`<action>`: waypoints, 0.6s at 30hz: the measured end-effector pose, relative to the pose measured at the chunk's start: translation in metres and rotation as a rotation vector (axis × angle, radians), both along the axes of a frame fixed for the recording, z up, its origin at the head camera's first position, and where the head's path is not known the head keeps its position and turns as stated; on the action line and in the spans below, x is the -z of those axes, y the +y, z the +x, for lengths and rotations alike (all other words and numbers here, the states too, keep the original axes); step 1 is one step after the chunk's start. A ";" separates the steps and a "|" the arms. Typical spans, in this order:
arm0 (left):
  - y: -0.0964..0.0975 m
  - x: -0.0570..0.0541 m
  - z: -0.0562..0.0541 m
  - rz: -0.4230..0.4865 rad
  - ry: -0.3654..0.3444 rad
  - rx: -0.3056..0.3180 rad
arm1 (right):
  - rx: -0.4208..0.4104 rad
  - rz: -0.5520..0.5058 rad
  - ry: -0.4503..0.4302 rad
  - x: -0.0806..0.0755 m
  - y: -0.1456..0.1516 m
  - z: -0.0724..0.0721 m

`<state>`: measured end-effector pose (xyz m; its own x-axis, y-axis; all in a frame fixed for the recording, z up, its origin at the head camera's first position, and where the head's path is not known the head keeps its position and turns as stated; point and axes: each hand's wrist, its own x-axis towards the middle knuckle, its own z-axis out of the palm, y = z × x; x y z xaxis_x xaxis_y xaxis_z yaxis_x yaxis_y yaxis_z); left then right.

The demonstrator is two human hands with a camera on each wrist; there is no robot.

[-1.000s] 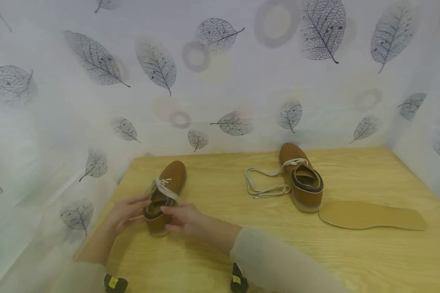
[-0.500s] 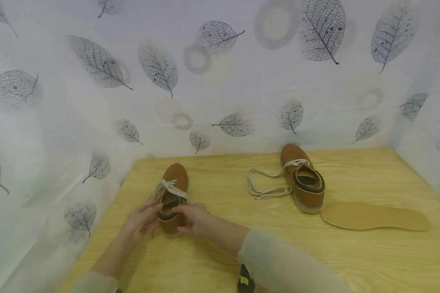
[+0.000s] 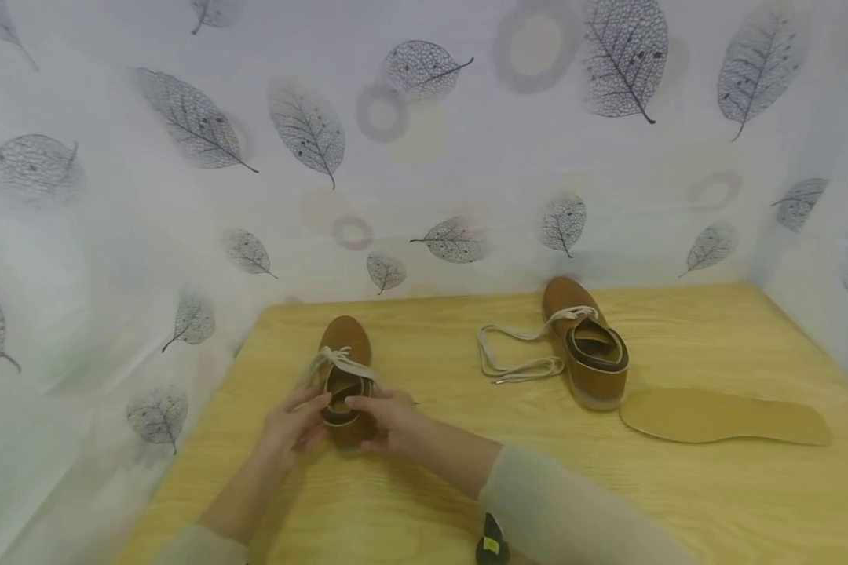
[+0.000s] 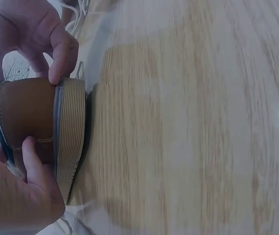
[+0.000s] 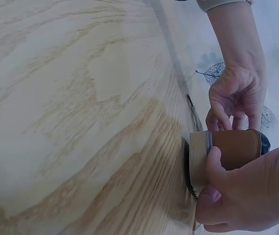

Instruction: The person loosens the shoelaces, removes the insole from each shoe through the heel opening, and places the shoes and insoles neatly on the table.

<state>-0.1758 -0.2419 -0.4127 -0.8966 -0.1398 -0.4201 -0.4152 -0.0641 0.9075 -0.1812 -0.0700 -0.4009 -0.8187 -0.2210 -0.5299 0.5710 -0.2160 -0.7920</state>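
Note:
A brown lace-up shoe (image 3: 346, 336) with cream laces stands on the table at the left, its toe pointing away from me. From its left side my left hand (image 3: 291, 430) grips the collar near the heel. My right hand (image 3: 396, 420) holds the right side, the thumb at the opening's rim. Seen close in the left wrist view, the heel (image 4: 29, 105) has a ribbed pale sole resting on the wood, with a hand on either side. The right wrist view also has both hands around the heel (image 5: 233, 149). Fingertips inside the opening are partly hidden.
Towards the back right stands the matching shoe (image 3: 564, 302), with a long loose lace (image 3: 519, 373) trailing left of it. A tan insole (image 3: 724, 416) lies to the right, close to that shoe's heel. Leaf-patterned sheeting (image 3: 424, 157) rises behind the wooden table (image 3: 438, 345).
The held shoe's heel has swung to the right, so the shoe now points more nearly straight away. Both hands have moved right with it. The other shoe and insole stay put.

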 end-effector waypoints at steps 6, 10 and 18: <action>0.014 0.002 0.005 0.023 0.003 -0.017 | 0.014 -0.004 -0.008 0.002 0.010 0.004; 0.024 0.003 0.007 0.032 0.006 -0.034 | 0.025 -0.017 -0.021 0.002 0.018 0.006; 0.042 0.007 0.010 0.040 0.020 -0.065 | 0.007 -0.057 -0.002 0.004 0.031 0.011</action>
<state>-0.1661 -0.2000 -0.4197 -0.8944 -0.1814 -0.4087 -0.3910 -0.1264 0.9117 -0.1701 -0.0395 -0.4045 -0.8193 -0.2450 -0.5183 0.5708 -0.2645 -0.7773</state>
